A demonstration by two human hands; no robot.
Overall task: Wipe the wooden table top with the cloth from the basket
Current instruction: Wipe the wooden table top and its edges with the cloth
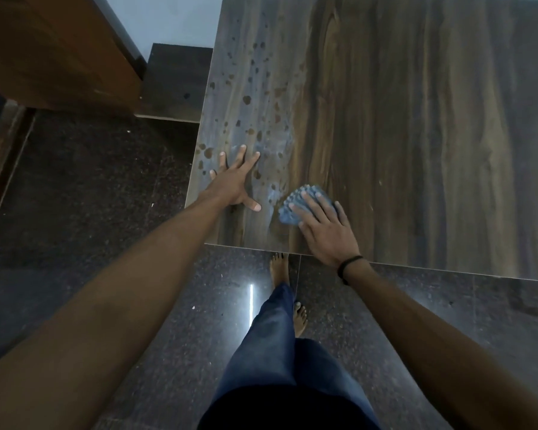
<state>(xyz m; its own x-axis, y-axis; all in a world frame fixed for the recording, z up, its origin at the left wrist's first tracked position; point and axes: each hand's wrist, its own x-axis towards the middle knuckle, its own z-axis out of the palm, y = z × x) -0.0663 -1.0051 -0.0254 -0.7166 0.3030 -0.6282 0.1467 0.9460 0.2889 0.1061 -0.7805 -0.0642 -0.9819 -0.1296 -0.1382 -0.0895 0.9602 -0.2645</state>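
Note:
The wooden table top (416,135) fills the upper right of the view, dark brown with streaky grain. Its left strip carries several dark wet spots (246,100) and a pale smeared patch. A blue nubby cloth (295,203) lies on the table near the front left corner. My right hand (326,231) presses flat on the cloth, fingers spread over it. Just to the cloth's left, my left hand (235,181) rests palm down on the bare wood with fingers apart, holding nothing. No basket is in view.
The table's front edge (416,268) and left edge (199,150) border a dark polished stone floor (90,197). A brown wooden door or panel (53,48) stands at upper left beside a dark low block (174,82). My legs and bare feet (280,271) are below the table edge.

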